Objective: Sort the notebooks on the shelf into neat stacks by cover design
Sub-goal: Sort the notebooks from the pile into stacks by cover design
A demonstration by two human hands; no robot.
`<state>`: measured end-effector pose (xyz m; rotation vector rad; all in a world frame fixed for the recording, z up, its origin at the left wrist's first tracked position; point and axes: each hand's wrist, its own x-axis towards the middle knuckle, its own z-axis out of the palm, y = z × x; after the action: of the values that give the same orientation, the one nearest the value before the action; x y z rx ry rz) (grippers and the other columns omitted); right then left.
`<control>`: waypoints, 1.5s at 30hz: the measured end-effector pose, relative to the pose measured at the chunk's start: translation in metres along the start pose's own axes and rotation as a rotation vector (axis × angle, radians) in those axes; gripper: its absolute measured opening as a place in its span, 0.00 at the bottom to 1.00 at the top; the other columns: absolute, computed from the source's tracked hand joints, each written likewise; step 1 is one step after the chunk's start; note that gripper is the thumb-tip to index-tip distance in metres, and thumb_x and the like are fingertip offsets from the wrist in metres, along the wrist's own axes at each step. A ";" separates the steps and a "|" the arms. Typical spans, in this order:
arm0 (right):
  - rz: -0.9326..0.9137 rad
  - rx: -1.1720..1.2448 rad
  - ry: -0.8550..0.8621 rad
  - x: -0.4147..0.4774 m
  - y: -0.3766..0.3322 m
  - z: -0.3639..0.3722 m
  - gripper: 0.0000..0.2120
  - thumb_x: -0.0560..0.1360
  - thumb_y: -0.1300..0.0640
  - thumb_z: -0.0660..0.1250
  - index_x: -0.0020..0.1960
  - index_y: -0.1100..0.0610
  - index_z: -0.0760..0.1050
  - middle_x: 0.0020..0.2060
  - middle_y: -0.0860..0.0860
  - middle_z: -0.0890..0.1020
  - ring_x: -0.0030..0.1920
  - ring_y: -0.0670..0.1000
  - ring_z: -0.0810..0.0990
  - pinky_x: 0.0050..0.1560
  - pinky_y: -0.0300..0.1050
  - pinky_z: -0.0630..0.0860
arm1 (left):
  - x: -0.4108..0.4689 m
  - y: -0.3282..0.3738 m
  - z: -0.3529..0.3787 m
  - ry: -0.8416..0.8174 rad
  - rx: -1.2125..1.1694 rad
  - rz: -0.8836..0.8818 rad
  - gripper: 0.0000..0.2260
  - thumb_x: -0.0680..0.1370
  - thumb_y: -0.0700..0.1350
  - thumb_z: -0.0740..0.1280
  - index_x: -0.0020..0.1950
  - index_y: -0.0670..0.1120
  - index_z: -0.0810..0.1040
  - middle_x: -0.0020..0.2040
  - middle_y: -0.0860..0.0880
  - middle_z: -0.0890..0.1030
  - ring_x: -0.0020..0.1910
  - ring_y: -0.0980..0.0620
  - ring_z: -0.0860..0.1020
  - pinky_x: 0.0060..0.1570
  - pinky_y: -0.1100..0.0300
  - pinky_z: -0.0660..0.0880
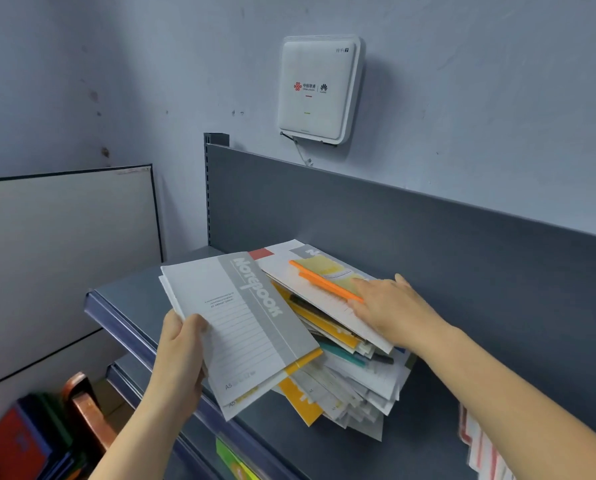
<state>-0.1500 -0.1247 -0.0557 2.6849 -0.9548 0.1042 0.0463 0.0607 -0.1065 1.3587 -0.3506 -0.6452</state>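
A messy pile of notebooks (355, 382) lies on the grey metal shelf (140, 292), with yellow, white and teal covers fanned out. My left hand (180, 358) grips the lower left edge of a small bunch of grey "Notebook" notebooks (244, 320), lifted over the pile's left side; a yellow-edged one shows under the grey cover. My right hand (393, 306) lies flat with straight fingers on the top notebook (324, 282) of the pile, a white cover with an orange and yellow design.
The shelf's grey back panel (393, 223) rises behind the pile. A white router (319, 88) hangs on the wall above. More red-striped notebooks (480, 445) sit at the lower right. A lower shelf (123, 372) and coloured items (22, 441) lie below left.
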 end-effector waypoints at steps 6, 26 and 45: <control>0.071 0.190 0.214 0.010 0.003 -0.010 0.12 0.82 0.56 0.54 0.64 0.57 0.65 0.50 0.54 0.78 0.44 0.54 0.80 0.35 0.43 0.73 | -0.004 -0.005 0.002 0.020 -0.008 0.011 0.09 0.81 0.41 0.54 0.60 0.45 0.67 0.50 0.48 0.74 0.41 0.49 0.70 0.35 0.55 0.64; -0.356 0.082 0.745 -0.048 -0.095 0.009 0.05 0.73 0.58 0.70 0.47 0.58 0.81 0.36 0.50 0.82 0.32 0.49 0.80 0.28 0.44 0.77 | -0.022 -0.010 0.032 -0.098 -0.246 0.068 0.26 0.71 0.54 0.72 0.64 0.46 0.71 0.57 0.47 0.82 0.56 0.44 0.81 0.57 0.41 0.76; 0.090 0.192 0.054 -0.047 -0.031 -0.005 0.08 0.82 0.55 0.52 0.56 0.52 0.68 0.53 0.47 0.79 0.50 0.49 0.79 0.40 0.37 0.68 | -0.003 -0.019 -0.031 0.112 -0.255 0.059 0.19 0.76 0.38 0.67 0.66 0.45 0.69 0.58 0.47 0.81 0.54 0.42 0.81 0.43 0.49 0.79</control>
<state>-0.1668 -0.0722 -0.0660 2.7950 -1.0997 0.2999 0.0577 0.0855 -0.1309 1.1313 -0.2094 -0.5419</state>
